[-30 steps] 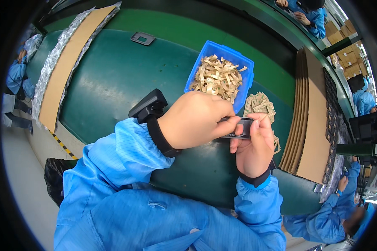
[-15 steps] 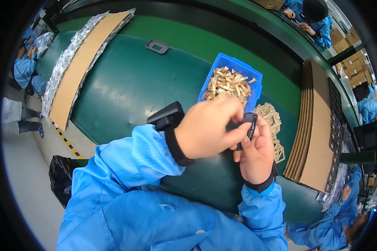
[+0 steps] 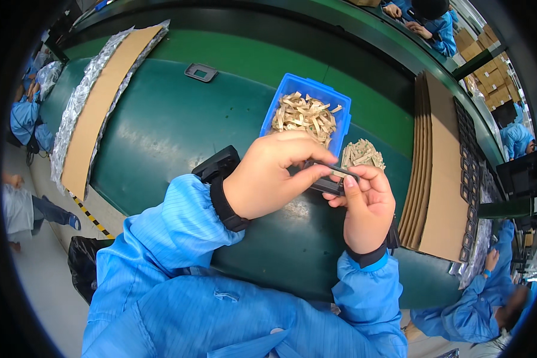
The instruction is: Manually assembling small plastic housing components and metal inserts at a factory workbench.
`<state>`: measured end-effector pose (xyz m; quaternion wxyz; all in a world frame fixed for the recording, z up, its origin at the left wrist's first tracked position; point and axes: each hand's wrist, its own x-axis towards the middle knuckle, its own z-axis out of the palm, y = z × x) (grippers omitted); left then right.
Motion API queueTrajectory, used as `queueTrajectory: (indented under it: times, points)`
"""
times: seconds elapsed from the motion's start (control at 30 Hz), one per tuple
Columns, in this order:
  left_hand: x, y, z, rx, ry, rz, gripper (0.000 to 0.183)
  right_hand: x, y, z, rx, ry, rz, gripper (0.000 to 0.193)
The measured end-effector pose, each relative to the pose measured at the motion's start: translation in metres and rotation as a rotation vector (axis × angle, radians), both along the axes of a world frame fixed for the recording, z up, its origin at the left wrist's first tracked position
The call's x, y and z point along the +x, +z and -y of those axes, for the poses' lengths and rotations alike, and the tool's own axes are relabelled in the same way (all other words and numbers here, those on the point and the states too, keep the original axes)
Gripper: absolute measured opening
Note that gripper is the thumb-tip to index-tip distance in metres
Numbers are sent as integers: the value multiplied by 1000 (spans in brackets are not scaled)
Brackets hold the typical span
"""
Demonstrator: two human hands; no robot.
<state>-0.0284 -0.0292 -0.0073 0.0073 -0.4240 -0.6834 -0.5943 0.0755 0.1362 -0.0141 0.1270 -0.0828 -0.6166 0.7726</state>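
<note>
Both of my hands are together over the green table, holding a small black plastic frame (image 3: 325, 185) with a rectangular opening. My left hand (image 3: 272, 174) pinches its left end between thumb and fingers. My right hand (image 3: 369, 206) grips the right end, thumb on top. A pale tan bit shows at the frame between the fingertips; its full shape is hidden. Just beyond the hands stands a blue plastic bin (image 3: 342, 126) filled with tan strips (image 3: 306, 116). To its right lies a loose pile of similar tan pieces (image 3: 363, 154).
A dark grey frame (image 3: 201, 72) lies farther back on the green table (image 3: 161, 137). Cardboard on silvery wrap (image 3: 104, 101) spans the left side. Stacked cardboard sheets (image 3: 438, 179) and a row of black frames (image 3: 468, 185) stand at right. Co-workers in blue (image 3: 459, 313) are around.
The black frame has turned from steeply upright to nearly level, its opening now visible. My left hand has shifted onto its left end. The whole view has moved slightly.
</note>
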Motion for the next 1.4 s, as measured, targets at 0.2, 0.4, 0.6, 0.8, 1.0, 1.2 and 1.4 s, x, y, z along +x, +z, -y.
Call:
queueTrajectory:
  times: [0.2, 0.4, 0.6, 0.8, 1.0, 1.2, 1.4]
  points:
    - [-6, 8, 5, -87, 291, -456, 20, 6, -1, 11, 6, 63, -89, 33]
    - [2, 8, 4, -27, 176, -489, 24, 9, -8, 11, 101, 121, -236, 41]
    - [7, 6, 3, -31, 148, -527, 25, 9, -9, 11, 381, -52, -276, 35]
    - [9, 10, 7, -71, 141, -544, 24, 8, -4, 13, 769, -165, -329, 27]
    - [10, 8, 5, -46, 145, -480, 21, 7, -3, 15, 872, -153, -373, 26]
    - [-26, 17, 17, -206, 569, -477, 13, 6, -2, 19, 289, -60, -224, 32]
    - [-35, 0, 19, -392, 491, -430, 14, 3, 6, 8, 41, -62, -27, 26]
